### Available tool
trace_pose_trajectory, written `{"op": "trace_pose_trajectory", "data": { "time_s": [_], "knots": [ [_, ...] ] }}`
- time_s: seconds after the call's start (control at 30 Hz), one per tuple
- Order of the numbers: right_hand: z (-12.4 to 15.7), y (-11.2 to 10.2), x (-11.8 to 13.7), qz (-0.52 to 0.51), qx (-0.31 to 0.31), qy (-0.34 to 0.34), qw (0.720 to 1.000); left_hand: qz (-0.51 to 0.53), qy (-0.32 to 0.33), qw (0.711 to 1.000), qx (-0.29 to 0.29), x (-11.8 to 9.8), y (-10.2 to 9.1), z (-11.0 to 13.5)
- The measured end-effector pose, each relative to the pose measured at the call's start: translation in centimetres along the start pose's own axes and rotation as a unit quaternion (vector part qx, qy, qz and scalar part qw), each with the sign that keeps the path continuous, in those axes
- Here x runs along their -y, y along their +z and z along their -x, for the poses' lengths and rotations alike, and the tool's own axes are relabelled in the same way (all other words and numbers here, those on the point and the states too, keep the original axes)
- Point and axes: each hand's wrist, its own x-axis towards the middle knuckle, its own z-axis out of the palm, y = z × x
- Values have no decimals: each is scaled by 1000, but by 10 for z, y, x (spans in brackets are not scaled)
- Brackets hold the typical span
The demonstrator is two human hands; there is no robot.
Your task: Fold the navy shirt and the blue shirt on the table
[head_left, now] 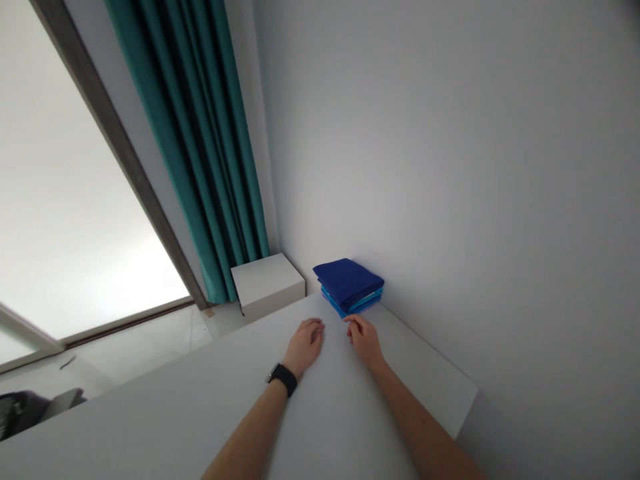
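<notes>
My left hand, with a black watch on its wrist, rests on the white table. Its fingers are loosely bent, with a gap at the thumb and nothing held. My right hand is at the front corner of a stack of folded cloths, its index finger reaching toward that corner. Whether the fingertip touches the stack I cannot tell. No object shows between the right fingers. The stack has dark blue fabric on top and lighter blue layers below, and sits at the table's far end.
A white box-like cabinet stands beyond the table's far left edge. Teal curtains hang by a bright window. A plain wall runs along the right. A dark object lies at the lower left.
</notes>
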Motion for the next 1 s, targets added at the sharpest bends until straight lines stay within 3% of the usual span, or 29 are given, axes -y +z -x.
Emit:
{"op": "trace_pose_trajectory", "data": {
  "time_s": [0.53, 1.0],
  "knots": [
    [30, 24, 16, -75, -16, 61, 995, 5, -46, 997, -61, -4, -22, 45],
    [68, 66, 53, -123, 102, 101, 982, -3, -115, 989, -95, 3, -59, 92]
  ]
}}
